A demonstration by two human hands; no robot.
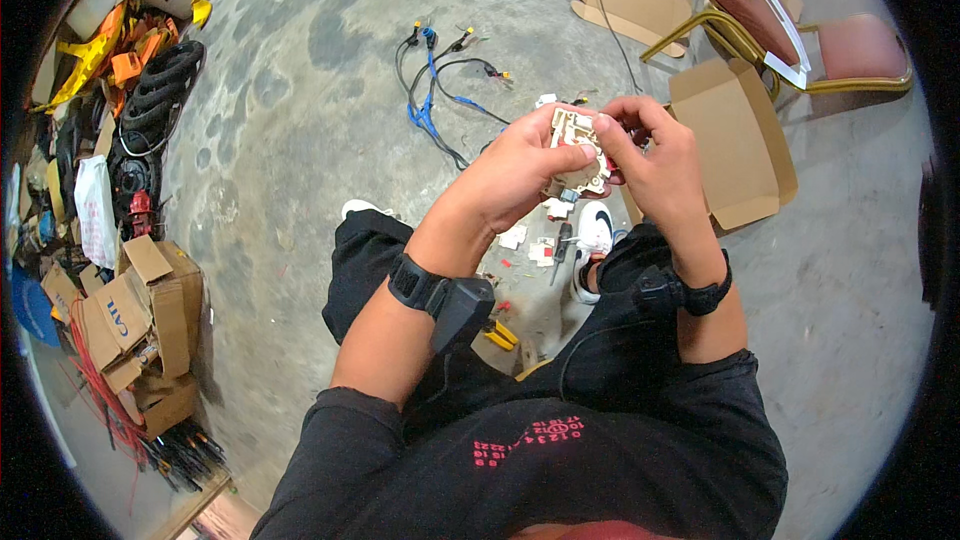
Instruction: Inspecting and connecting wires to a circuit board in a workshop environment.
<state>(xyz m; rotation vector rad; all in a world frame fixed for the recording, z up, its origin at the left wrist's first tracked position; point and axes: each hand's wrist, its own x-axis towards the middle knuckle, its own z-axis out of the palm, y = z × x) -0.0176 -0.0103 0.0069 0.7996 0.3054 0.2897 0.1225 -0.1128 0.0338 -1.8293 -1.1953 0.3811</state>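
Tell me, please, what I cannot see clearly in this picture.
All in the head view:
Cream plastic housing: underside turned away, left hand beneath.
Left shoe: mostly covered by black trouser leg.
Wiring harness: connector contacts too small.
Cardboard box, top: partly cut off by upper edge.

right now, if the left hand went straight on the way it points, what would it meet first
Probably the right hand, at the right side of the cream part the left hand holds, though depth is unclear.
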